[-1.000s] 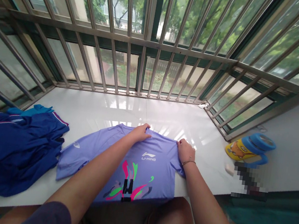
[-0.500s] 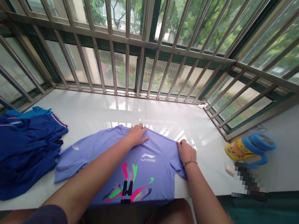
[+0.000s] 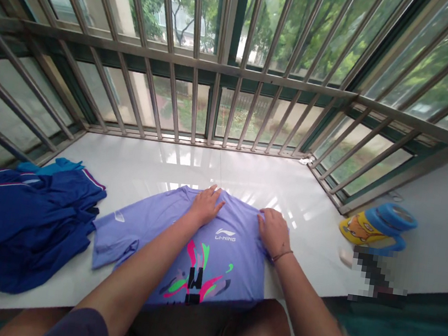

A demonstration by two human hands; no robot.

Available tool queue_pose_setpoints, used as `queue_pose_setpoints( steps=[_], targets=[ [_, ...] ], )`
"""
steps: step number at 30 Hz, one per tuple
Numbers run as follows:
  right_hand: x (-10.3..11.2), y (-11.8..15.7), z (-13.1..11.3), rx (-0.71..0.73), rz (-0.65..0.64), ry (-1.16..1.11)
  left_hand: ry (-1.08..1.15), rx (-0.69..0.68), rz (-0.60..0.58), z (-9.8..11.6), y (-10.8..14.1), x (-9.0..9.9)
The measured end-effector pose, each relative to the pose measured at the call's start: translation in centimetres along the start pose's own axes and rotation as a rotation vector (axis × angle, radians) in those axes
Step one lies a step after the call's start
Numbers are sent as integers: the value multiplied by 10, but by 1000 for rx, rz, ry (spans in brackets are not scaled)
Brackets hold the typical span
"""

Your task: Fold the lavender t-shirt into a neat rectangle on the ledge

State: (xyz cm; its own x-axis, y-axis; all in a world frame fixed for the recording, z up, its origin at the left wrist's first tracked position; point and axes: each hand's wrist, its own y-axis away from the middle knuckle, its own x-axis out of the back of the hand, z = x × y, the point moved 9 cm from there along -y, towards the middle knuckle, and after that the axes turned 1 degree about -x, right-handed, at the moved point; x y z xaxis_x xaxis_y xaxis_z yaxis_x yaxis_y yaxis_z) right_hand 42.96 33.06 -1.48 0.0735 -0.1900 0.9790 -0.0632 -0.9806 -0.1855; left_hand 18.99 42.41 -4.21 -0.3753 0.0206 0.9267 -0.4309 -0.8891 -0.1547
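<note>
Pressing T-shirt (image 3: 246,271): left hand (image 3: 206,206), right hand (image 3: 273,233)

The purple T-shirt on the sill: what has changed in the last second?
The right hand has moved inward from the shoulder edge of the purple T-shirt and now lies flat on it. The left hand seems to have let go of its pinch near the collar and rests with fingers spread. The shirt itself has barely moved. The pile of blue clothes and the yellow cartoon-printed cup stayed as they were.
</note>
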Motion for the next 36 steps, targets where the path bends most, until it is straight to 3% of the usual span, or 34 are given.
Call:
queue_pose_setpoints(
  steps=[2,4,8,12,18,22,27,31,36],
  targets=[
    [-11,0,-33,109,-46,-62,6,21,53,9,19,8],
    [-26,-8,-51,129,-123,-77,-5,-14,65,24,45,8],
    [-55,-28,-51,51,-276,-63,-37,-139,-53,50,109,-11],
    [-64,-34,-44,12,-290,-39,-47,-124,-169,37,151,-25],
    [-67,-31,-42,3,-319,-43,-29,-119,-194,21,170,-22],
    [-71,-34,-40,-2,-335,-29,-4,-76,-146,26,148,-7],
    [-76,-35,-38,-10,-348,-7,-41,36,-46,26,73,14],
    [-75,-33,-38,-10,-340,0,-75,15,-135,26,24,-7],
    [-76,-33,-39,2,-339,-9,-59,17,-138,17,8,-31]
  ],
)
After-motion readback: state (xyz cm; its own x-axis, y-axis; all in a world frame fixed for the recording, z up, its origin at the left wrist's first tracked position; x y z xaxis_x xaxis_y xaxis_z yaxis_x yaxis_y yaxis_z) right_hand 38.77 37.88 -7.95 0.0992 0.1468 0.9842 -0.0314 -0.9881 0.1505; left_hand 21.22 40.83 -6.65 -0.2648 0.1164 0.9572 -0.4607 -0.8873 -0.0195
